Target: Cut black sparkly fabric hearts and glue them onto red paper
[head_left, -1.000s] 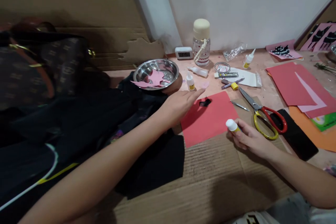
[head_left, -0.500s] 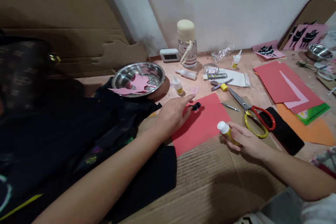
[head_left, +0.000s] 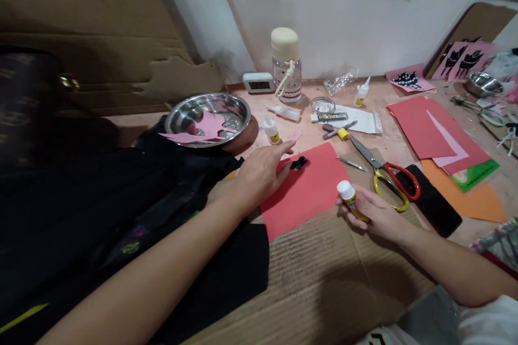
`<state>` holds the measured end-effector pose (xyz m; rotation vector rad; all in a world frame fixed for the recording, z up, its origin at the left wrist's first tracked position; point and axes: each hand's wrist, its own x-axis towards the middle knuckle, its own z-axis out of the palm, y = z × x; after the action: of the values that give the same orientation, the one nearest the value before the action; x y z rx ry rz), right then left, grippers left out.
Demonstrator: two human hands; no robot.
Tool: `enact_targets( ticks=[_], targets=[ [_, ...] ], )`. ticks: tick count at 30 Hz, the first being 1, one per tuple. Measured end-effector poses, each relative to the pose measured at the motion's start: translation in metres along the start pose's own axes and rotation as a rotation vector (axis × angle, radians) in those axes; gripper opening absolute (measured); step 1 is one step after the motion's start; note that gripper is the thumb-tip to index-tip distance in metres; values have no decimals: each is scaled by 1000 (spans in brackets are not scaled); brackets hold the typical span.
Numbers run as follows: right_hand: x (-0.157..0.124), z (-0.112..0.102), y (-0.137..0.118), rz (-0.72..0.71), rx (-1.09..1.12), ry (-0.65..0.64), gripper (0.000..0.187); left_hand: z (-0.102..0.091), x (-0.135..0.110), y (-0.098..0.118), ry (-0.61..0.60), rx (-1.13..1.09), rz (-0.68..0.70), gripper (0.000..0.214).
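My left hand (head_left: 261,172) rests with outstretched fingers over the left side of a red sheet of paper (head_left: 311,191). Beside its thumb lies a small black cut-out piece (head_left: 300,163) on the sheet; the hand may cover part of it. In my right hand (head_left: 378,213) is a yellow glue stick (head_left: 353,202), its white end pointing up and to the left, by the sheet's right edge. Under the sheet is brown corrugated cardboard (head_left: 299,264). Large scissors (head_left: 376,164) with one red and one yellow handle lie beyond my right hand.
A steel bowl (head_left: 243,110) with pink cut-outs stands back left. Behind the sheet are small glue bottles (head_left: 271,132), a yellow cap (head_left: 342,133), a drinking bottle (head_left: 286,67) and a digital clock (head_left: 259,83). A black phone (head_left: 437,207) and coloured papers (head_left: 421,129) lie right. Dark cloth (head_left: 121,199) covers the left.
The whole view has shifted slightly. My left hand has drawn back a little from the black piece, showing more of it. My right hand keeps hold of the glue stick.
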<state>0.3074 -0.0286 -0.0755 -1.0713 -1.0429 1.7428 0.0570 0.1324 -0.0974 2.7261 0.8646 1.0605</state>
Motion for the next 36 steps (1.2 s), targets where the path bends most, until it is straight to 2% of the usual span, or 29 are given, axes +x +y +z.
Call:
enact_targets(
  ticks=[3, 7, 9, 11, 13, 16, 18, 21, 24, 28, 32, 36],
  targets=[
    [0, -1, -8, -56, -67, 68, 37, 0, 1, 0, -17, -2, 0, 45],
    [5, -7, -33, -157, -486, 176, 28, 3, 0, -2, -26, -8, -4, 42],
    [16, -12, -49, -151, -617, 196, 28, 4, 0, -3, -25, -18, -21, 42],
    [33, -14, -62, -146, -604, 216, 33, 5, 1, -2, -19, -34, -39, 44],
    [53, -14, -70, -177, -599, 174, 35, 3, 1, -1, -12, -44, -47, 46],
    [78, -7, -74, -196, -635, 135, 38, 0, 3, 1, 5, -49, -16, 48],
    [87, -2, -70, -185, -665, 166, 42, -2, 3, 2, 20, -59, 11, 50],
    [92, 2, -63, -197, -699, 195, 44, -3, 4, 3, 23, -78, 17, 55],
    [93, 3, -58, -192, -604, 147, 41, -3, 3, 3, 14, -100, 14, 57],
    [94, 2, -58, -150, -492, 128, 53, -1, 3, 3, 19, -108, -6, 54],
    [95, 0, -62, -182, -561, 199, 53, 2, 2, 2, 8, -108, -18, 56],
    [99, -4, -64, -207, -526, 166, 50, 4, 2, 3, 29, -122, -8, 58]
  ],
)
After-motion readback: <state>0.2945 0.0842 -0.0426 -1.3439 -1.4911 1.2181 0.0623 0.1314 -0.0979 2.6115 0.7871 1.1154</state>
